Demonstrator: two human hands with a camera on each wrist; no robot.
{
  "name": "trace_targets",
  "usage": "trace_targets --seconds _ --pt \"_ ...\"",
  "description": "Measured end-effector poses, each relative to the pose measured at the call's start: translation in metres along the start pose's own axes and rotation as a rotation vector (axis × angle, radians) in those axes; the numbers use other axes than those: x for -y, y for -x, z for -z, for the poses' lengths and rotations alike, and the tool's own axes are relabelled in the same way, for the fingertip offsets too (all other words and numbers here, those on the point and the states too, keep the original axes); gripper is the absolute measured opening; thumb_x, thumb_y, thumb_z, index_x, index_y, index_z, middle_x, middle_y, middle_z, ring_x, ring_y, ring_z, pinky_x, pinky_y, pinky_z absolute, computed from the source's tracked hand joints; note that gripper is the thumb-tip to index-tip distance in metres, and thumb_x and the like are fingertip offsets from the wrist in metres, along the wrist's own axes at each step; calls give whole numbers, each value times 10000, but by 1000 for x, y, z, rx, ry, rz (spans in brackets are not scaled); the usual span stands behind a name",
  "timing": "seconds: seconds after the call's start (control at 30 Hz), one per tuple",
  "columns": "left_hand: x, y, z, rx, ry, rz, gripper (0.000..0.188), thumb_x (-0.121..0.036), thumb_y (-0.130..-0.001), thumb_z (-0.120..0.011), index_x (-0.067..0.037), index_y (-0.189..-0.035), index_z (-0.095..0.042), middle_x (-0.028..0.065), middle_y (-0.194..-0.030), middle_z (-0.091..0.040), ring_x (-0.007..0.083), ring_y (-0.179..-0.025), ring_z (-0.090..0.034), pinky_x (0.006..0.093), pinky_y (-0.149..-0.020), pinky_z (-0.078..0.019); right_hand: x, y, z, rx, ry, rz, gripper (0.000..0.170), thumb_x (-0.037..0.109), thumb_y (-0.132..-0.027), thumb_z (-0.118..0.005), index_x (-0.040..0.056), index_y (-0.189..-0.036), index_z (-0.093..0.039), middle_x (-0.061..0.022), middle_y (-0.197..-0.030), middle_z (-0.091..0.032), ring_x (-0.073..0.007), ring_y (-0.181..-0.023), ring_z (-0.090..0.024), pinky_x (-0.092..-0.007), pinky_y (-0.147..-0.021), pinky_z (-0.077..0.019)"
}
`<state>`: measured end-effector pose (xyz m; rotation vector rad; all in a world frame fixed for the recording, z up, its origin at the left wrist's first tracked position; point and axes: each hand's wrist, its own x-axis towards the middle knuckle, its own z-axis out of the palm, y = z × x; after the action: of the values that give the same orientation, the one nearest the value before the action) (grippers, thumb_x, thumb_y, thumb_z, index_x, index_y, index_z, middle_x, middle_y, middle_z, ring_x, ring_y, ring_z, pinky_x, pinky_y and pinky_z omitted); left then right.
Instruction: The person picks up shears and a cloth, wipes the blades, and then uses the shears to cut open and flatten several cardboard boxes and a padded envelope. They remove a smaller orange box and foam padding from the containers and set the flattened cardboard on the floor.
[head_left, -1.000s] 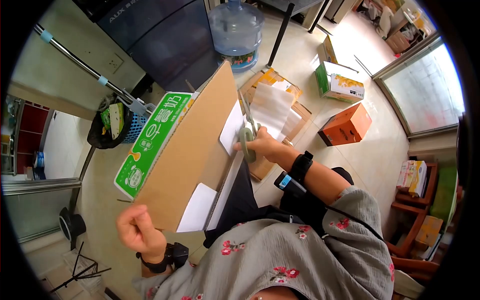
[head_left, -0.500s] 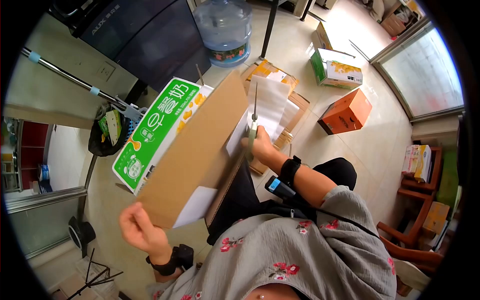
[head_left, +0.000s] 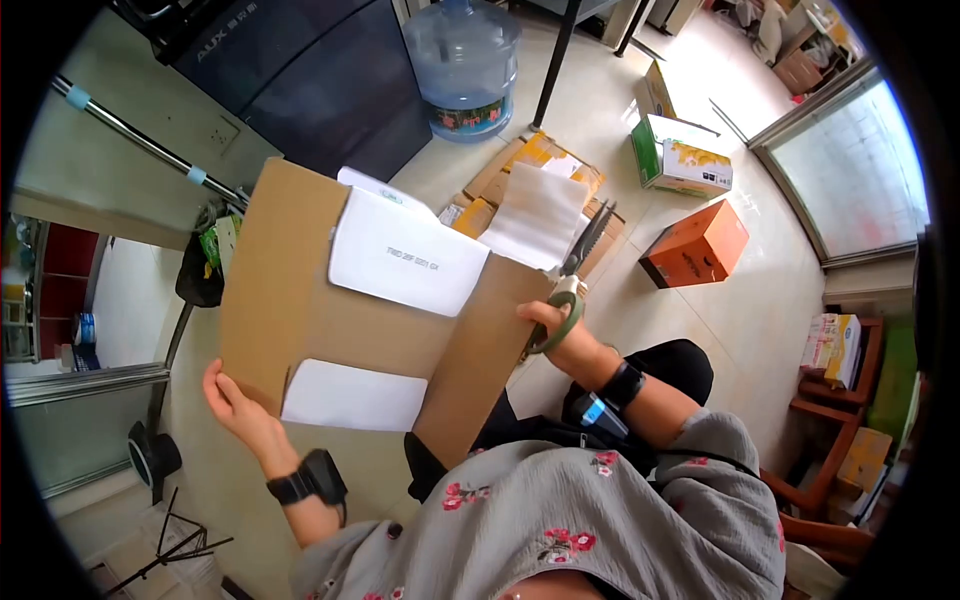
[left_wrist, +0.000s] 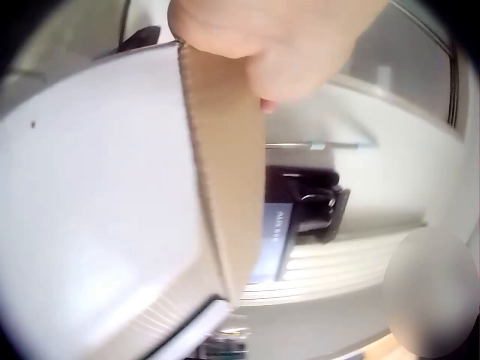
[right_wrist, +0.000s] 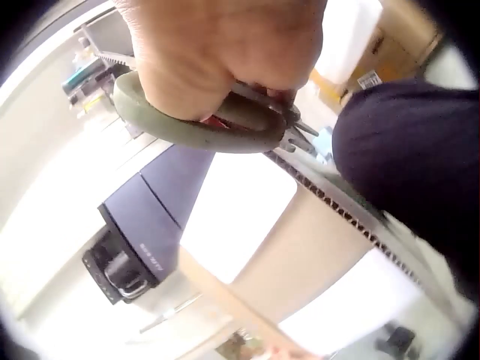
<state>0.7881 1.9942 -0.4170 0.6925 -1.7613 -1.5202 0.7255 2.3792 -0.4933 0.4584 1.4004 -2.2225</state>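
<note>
An opened cardboard box [head_left: 380,335] lies across the lap, brown inner side up, with white flaps [head_left: 408,262] folded over it. At its lower left corner my left hand [head_left: 247,425] grips the edge; in the left wrist view the hand [left_wrist: 281,45] pinches the top of the board [left_wrist: 225,142]. My right hand [head_left: 575,350] holds green-handled scissors [head_left: 568,310], blades pointing away, with the thumb at the board's right edge. The right wrist view has the hand [right_wrist: 225,56] through the scissor handles [right_wrist: 195,133] beside the corrugated edge.
Flattened cardboard [head_left: 490,185] and a white sheet [head_left: 535,215] lie on the floor ahead. Right of them are an orange box [head_left: 700,245] and a green-and-white carton [head_left: 690,160]. A water bottle [head_left: 462,70] stands near the dark appliance [head_left: 320,90].
The box has turned and opened out, its inner side now facing up and the green printed side out of sight. My right hand has moved right and slightly nearer with the scissors; my left has shifted left.
</note>
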Motion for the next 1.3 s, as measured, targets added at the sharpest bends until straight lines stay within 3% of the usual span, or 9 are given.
trace_targets --seconds 0.13,0.33,0.37,0.5,0.67,0.8,0.93,1.1,1.3 --pt "8 -16 -9 12 -1400 -446 360 -175 -951 -473 -80 -1299 -471 247 -1407 -348 337 -1326 -314 405 -1074 -270 -10 28 2 218 -10 40 69 -14 -822 -555 -22 -821 -624 -74 -822 -647 -134 -680 -595 -265 -576 -460" --pt "-50 8 -81 882 -892 -696 927 -209 -661 -805 -205 -1439 -300 232 -1512 -122 410 -1391 -150 648 -1059 -179 0 39 -18 574 466 674 170 -83 -761 -576 1 -902 -621 -115 -917 -622 -211 -842 -596 -331 -711 -468" --pt "-58 2 -89 914 -963 -822 967 -223 -641 -815 -217 -1446 -279 221 -1513 -125 403 -1393 -148 655 -1058 -177 27 52 -36 468 153 111 253 -137 -691 -579 4 -898 -615 -148 -971 -613 -290 -918 -590 -369 -766 -462" --pt "-84 -18 -107 1116 -1059 -1261 801 -186 -660 -778 -179 -1376 -420 169 -1453 -325 361 -1345 -305 593 -1055 -279 34 42 -29 674 674 992 160 -82 -740 -604 20 -863 -609 -159 -945 -630 -311 -879 -611 -399 -775 -459" --pt "-120 -62 -128 901 -585 -1498 236 -74 -692 -674 -46 -924 -641 102 -927 -684 280 -833 -665 367 -737 -527 66 37 -32 701 689 1001 278 -116 -656 -579 30 -885 -640 -131 -915 -639 -313 -863 -621 -333 -737 -484" --pt "-193 -79 -154 893 -716 -1484 229 -207 -701 -754 -83 -794 -586 70 -679 -590 226 -599 -577 335 -529 -416 94 12 -33 491 631 1220 295 -109 -664 -562 42 -907 -634 -154 -862 -649 -299 -786 -642 -329 -692 -493" --pt "-253 -97 -180 834 -638 -1321 376 -316 -842 -687 -13 -705 -512 28 -580 -386 94 -544 -344 248 -490 -313 166 33 -64 388 81 501 260 -23 -687 -504 -45 -930 -597 -127 -888 -645 -208 -834 -629 -298 -710 -486" --pt "-252 -133 -200 1078 -636 -863 343 -344 -926 -575 -17 -831 -531 59 -615 -401 95 -578 -393 250 -538 -347 189 28 -56 275 148 503 456 -7 -631 -489 -49 -1078 -567 -141 -972 -647 -243 -890 -633 -315 -806 -511" --pt "-219 -70 -186 529 -595 -1827 164 -71 -781 -620 -114 -938 -597 56 -906 -545 261 -870 -532 404 -753 -404 194 38 -55 290 117 505 352 6 -640 -509 -46 -986 -552 -97 -903 -603 -198 -815 -587 -270 -741 -471"
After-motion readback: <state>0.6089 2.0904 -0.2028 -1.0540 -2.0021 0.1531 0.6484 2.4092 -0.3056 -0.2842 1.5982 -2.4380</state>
